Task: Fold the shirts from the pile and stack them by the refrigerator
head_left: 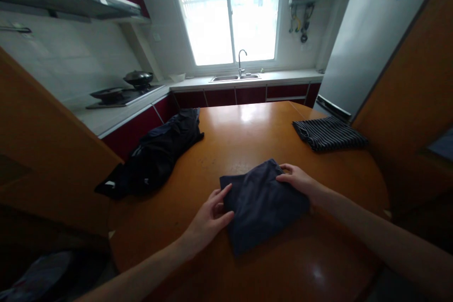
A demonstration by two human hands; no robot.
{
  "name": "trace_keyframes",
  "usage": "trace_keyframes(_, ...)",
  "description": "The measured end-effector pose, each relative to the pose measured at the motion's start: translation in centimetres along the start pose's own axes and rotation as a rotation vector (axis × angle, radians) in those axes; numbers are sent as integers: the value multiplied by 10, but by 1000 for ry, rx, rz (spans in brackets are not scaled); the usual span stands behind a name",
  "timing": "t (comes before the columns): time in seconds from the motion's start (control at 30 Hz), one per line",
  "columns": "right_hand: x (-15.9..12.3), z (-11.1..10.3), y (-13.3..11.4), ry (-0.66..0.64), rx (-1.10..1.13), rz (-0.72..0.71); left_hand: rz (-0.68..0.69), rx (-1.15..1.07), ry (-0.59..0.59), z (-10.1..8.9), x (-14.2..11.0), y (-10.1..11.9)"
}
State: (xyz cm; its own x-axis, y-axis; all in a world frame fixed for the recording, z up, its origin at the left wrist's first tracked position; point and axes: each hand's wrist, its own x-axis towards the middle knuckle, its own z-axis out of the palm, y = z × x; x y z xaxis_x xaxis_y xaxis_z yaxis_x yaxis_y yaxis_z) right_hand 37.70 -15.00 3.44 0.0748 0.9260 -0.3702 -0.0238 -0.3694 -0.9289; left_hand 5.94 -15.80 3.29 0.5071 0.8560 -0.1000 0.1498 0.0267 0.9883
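Observation:
A folded dark blue piece of clothing (265,207) lies on the wooden table in front of me; its exact kind does not show. At its left edge is my left hand (210,214), with thumb and index finger apart and their tips touching the cloth. My right hand (300,181) is at the upper right edge, its thumb and fingers closed on the fabric. Part of the right fingers is hidden behind the fold.
A heap of dark clothes (159,155) lies on the left of the round table (244,137). Folded striped cloth (329,133) lies at the far right. Beyond stand a counter with a sink (226,78), a stove with pans (138,78) and a fridge (364,37).

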Motion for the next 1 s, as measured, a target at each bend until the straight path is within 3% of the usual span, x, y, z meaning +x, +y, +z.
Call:
trace_keyframes(0.13,-1,-24,-3,44,62,-73,102,33,-57,22,29,4)
trace_keyframes(0.27,7,-71,-13,163,81,-166,132,-14,-144,42,82,28)
trace_keyframes(0.4,19,-142,-36,290,82,-242,142,-86,-193,77,156,67)
trace_keyframes(0.53,34,-223,-73,435,63,-288,157,-156,-241,131,238,104)
trace_keyframes(0.7,55,-306,-115,616,-92,-320,137,-273,-275,200,332,121)
trace_keyframes(0.83,79,-340,-131,697,-241,-258,60,-239,-278,231,382,118)
trace_keyframes(1.0,121,-348,-129,695,-346,-194,-6,-152,-283,235,413,103)
